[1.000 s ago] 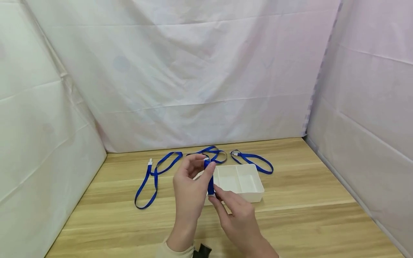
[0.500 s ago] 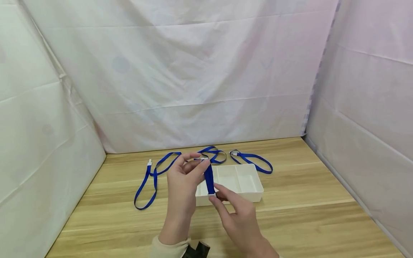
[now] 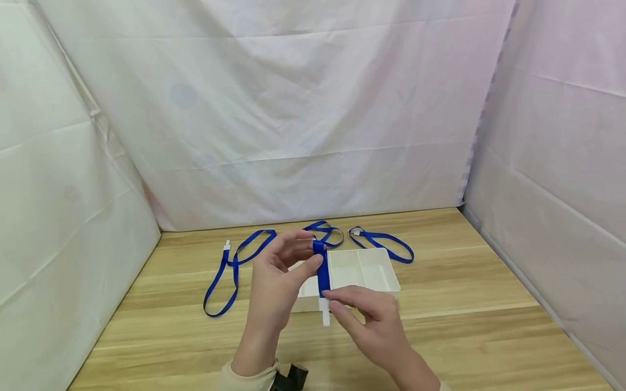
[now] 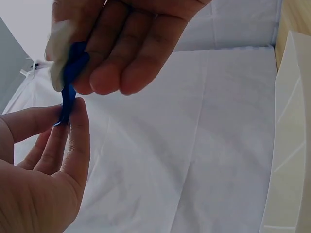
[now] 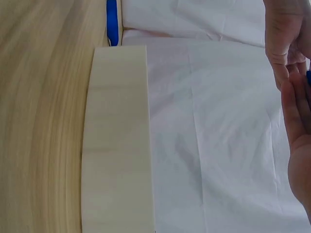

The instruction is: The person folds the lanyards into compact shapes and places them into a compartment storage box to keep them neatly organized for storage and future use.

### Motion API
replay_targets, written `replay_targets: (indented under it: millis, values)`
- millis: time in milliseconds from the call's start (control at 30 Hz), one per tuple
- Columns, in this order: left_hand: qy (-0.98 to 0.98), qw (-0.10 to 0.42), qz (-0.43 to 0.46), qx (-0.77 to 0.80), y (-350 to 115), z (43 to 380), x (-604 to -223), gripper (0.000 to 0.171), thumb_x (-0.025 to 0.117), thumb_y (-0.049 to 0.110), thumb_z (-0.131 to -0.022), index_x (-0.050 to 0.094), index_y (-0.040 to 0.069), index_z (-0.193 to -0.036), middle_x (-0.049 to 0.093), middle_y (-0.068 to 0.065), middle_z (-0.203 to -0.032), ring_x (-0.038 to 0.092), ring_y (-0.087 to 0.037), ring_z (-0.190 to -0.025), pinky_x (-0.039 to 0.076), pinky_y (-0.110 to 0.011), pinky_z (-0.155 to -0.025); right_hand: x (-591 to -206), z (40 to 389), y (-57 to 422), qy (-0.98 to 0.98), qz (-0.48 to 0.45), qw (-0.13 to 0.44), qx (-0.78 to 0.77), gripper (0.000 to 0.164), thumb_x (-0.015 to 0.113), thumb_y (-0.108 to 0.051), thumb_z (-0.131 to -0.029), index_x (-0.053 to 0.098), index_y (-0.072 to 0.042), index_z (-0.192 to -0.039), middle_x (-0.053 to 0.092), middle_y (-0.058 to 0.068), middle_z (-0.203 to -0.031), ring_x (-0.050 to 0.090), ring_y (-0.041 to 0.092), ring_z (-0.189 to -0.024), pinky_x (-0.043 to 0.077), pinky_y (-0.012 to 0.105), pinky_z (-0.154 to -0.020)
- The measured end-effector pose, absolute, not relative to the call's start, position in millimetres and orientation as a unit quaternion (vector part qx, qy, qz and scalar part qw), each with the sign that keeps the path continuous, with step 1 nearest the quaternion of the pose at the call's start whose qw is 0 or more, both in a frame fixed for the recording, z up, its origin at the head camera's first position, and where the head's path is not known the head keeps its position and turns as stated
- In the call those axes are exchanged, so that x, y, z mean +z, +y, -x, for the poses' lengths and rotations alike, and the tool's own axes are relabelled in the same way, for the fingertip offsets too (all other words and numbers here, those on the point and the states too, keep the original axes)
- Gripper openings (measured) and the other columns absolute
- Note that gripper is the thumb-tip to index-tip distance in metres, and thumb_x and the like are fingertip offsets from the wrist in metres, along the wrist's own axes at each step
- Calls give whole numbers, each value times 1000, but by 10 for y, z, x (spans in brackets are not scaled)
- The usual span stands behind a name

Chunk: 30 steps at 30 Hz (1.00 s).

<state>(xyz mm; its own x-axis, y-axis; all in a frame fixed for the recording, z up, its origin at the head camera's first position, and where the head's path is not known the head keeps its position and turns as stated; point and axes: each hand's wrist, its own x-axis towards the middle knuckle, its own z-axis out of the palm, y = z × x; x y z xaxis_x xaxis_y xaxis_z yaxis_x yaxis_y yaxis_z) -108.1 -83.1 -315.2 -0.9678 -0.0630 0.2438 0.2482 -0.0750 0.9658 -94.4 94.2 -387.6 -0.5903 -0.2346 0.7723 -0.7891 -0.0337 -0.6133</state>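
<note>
A folded blue lanyard [image 3: 323,276] hangs upright before the white box in the head view. My left hand [image 3: 279,285] pinches its upper part between thumb and fingers. At the lower end, a white clip [image 3: 325,312] points downward. My right hand [image 3: 374,317] has thumb and index fingertips at the right edge of the strap, just where the clip begins, and appears to pinch it there. In the left wrist view the right hand's other fingers [image 4: 141,58] extend beside the blurred clip [image 4: 59,56]. The right wrist view catches both hands only at its edge.
Behind the hands stands a white divided box [image 3: 364,271], its left part covered by them. Farther back lie a looped lanyard [image 3: 235,263] at left, another lanyard [image 3: 325,233] behind the box and a third lanyard [image 3: 388,239] at right. White cloth [image 3: 313,108] encloses the wooden table.
The clip, largely hidden by the right fingers before, now shows below the strap. My left hand has moved a little left, and the right hand has shifted slightly right.
</note>
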Motion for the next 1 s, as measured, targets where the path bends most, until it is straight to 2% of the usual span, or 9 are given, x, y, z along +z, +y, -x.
replay_targets:
  millis: [133, 300, 400, 600, 800, 900, 1000]
  values:
    - [-680, 130, 80, -717, -810, 1073, -3143, 38, 79, -6, -89, 74, 9, -123, 77, -15, -113, 74, -19, -100, 64, -30, -84, -3869, 972, 987, -668, -426, 257, 553, 40, 65, 24, -88, 77, 0, -117, 81, 17, -104, 79, 12, -100, 63, 23, -90]
    - [-671, 139, 89, -723, -772, 1063, -3139, 35, 79, -9, -87, 74, 7, -119, 78, -18, -108, 74, -18, -94, 64, -30, -81, -3860, 1029, 989, -674, -467, 327, 469, 19, 69, 3, -100, 77, -4, -116, 81, 11, -99, 78, 18, -89, 62, 20, -88]
    - [-671, 128, 87, -726, -752, 1055, -3139, 34, 79, -9, -88, 74, 6, -117, 79, -20, -106, 76, -17, -94, 65, -30, -83, -3836, 1046, 980, -666, -485, 371, 429, 15, 65, -7, -105, 78, -3, -112, 77, 11, -100, 74, 17, -86, 62, 19, -86]
    - [-681, 99, 75, -722, -733, 1032, -3147, 33, 80, -8, -88, 73, 6, -116, 81, -19, -103, 78, -17, -96, 65, -30, -88, -3709, 1058, 987, -643, -511, 426, 379, 15, 67, -8, -105, 80, -1, -106, 66, 19, -109, 68, 22, -89, 61, 24, -81]
    - [-680, 58, 65, -728, -726, 1013, -3145, 28, 80, -3, -90, 76, 4, -116, 81, -19, -103, 78, -18, -95, 64, -27, -84, -3628, 1091, 1031, -632, -510, 414, 410, 13, 69, -6, -103, 79, 2, -104, 72, 11, -94, 68, 18, -84, 58, 20, -76]
    - [-677, 37, 66, -732, -723, 1004, -3164, 22, 78, 2, -94, 78, 1, -116, 80, -18, -109, 77, -16, -96, 64, -27, -85, -3619, 1073, 1046, -655, -467, 373, 462, 10, 74, -5, -99, 79, 0, -106, 74, 8, -89, 68, 13, -79, 57, 17, -73]
    - [-665, 25, 68, -744, -729, 1001, -3184, 19, 77, 2, -95, 80, -3, -113, 79, -17, -116, 77, -15, -98, 64, -28, -87, -3600, 1028, 1054, -691, -399, 307, 519, 19, 80, 2, -91, 77, -4, -109, 78, 8, -89, 71, 9, -78, 60, 16, -75]
